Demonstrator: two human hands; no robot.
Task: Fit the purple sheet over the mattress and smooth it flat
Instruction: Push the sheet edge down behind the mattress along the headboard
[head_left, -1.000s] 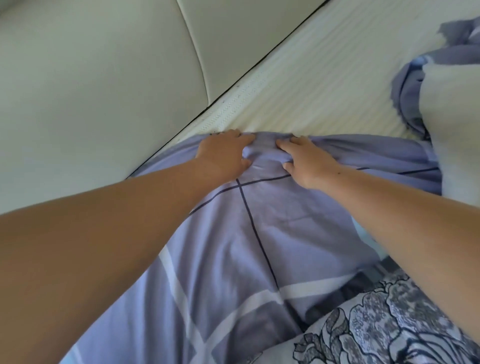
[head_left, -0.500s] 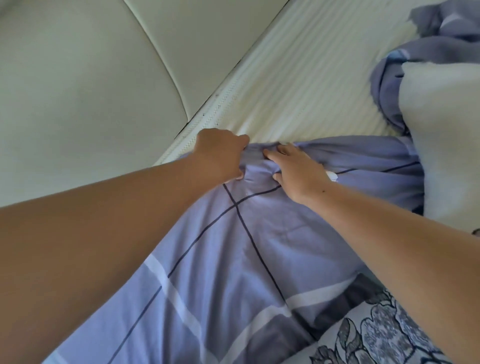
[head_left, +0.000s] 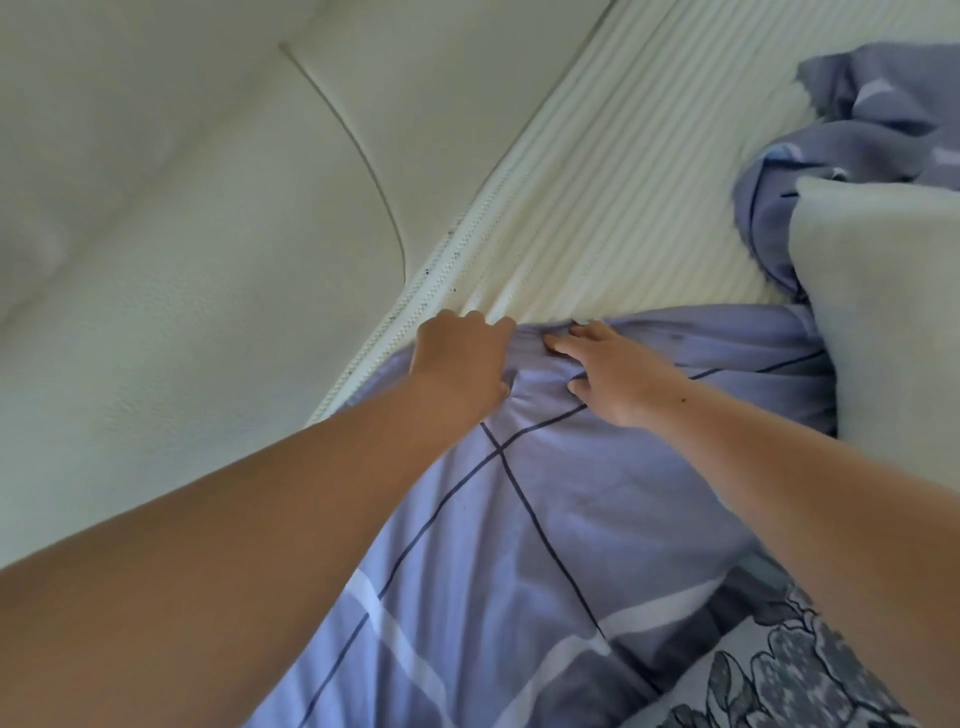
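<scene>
Just short of the mattress's (head_left: 623, 197) head end, the purple sheet (head_left: 519, 519) stops in a gathered, rumpled hem, with bare ribbed white mattress showing beyond it. The sheet is a soft lavender, crossed by thin dark lines and broader pale bands that form a large check. It lies fairly flat over the nearer part of the mattress, and shallow creases run toward the hem where the hands pull it. Its left side reaches the mattress's piped side seam. A second heap of the same purple cloth (head_left: 883, 104) lies crumpled on the far right of the mattress.

Both hands sit close together at the hem, a narrow ridge of cloth bunched between them. The left hand (head_left: 460, 358) has its fingers curled over the hem near the mattress's left seam, the thumb pressing into the fabric, so it grips the sheet. The right hand (head_left: 613, 374) lies flatter, fingers reaching along the hem and thumb tucked in below, pinching a fold.

A cream padded headboard (head_left: 182, 234) runs along the mattress's left seam. A white pillow (head_left: 883, 312) rests on the mattress's right side, overlapping the sheet. Grey floral fabric (head_left: 779, 691) covers the mattress's nearest right part.
</scene>
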